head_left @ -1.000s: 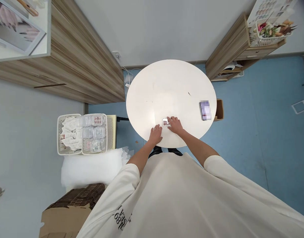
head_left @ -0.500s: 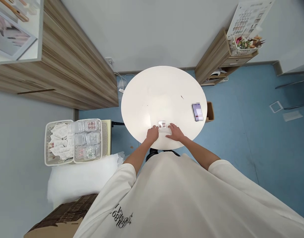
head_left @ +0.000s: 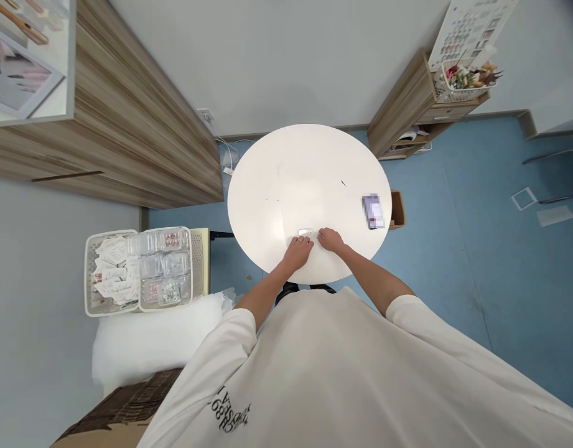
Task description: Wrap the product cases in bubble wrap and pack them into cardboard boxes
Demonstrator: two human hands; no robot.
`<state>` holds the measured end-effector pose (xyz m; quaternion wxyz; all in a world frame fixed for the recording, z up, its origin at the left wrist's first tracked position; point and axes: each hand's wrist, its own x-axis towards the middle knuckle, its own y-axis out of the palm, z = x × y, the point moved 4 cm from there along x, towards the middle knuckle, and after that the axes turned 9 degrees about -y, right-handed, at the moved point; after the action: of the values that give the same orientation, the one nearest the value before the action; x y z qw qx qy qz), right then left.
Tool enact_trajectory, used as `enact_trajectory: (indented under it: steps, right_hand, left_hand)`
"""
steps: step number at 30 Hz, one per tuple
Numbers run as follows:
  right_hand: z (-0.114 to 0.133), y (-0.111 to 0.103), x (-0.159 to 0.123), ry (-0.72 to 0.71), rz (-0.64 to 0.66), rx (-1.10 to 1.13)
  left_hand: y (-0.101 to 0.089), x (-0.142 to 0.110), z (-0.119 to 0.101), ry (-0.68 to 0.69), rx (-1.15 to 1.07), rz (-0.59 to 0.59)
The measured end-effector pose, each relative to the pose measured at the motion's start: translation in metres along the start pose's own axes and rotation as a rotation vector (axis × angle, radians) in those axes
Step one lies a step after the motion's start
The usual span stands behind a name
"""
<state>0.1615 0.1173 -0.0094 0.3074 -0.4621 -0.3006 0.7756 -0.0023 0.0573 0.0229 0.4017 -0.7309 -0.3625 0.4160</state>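
Note:
On the white round table (head_left: 309, 162) a small clear plastic case (head_left: 305, 231) lies near the front edge. Only its far strip shows. My left hand (head_left: 299, 251) covers the near part of the case, its fingers bent over it, and the red pieces inside are out of sight. Just right of the case is my right hand (head_left: 330, 239), fingers curled and pressed together. Whether anything is in those fingers is hidden. A small gap separates this hand from the visible strip of the case.
A blurred purple item (head_left: 372, 211) lies at the table's right. Left of the table stand white baskets (head_left: 88, 274) with paper cards and clear cases, above a white soft roll (head_left: 150, 342). Wood cabinets (head_left: 150, 124) flank the back, and a cardboard box (head_left: 397, 210) sits on the floor.
My left hand has moved right over the case, hiding its red pieces. My right hand first left the case, then its spread fingers curled beside it. The view has shifted a little.

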Motion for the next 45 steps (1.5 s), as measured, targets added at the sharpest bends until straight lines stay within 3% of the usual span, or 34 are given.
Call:
enact_trajectory:
  steps: [5, 18, 25, 30, 36, 45]
  right_hand:
    - [0.0, -0.002, 0.005, 0.03, 0.011, 0.01]
    - [-0.005, -0.005, 0.007, 0.102, 0.001, 0.109]
    - [0.009, -0.019, -0.025, -0.055, -0.295, -0.133]
    - [0.024, -0.008, -0.028, -0.271, -0.166, -0.185]
    - [0.034, 0.002, -0.018, -0.355, -0.159, -0.226]
    - [0.032, 0.011, -0.045, -0.48, -0.056, -0.22]
  left_hand:
    - [0.017, 0.006, 0.0, -0.026, -0.006, 0.004]
    - [0.024, 0.032, 0.017, -0.141, 0.024, -0.002]
    - [0.021, 0.041, 0.017, -0.147, -0.004, -0.006]
    - [0.009, 0.047, 0.019, -0.124, 0.008, -0.002]
    - [0.0, 0.038, 0.017, -0.078, 0.033, 0.022]
    - [0.006, 0.006, 0.006, -0.044, -0.067, 0.15]
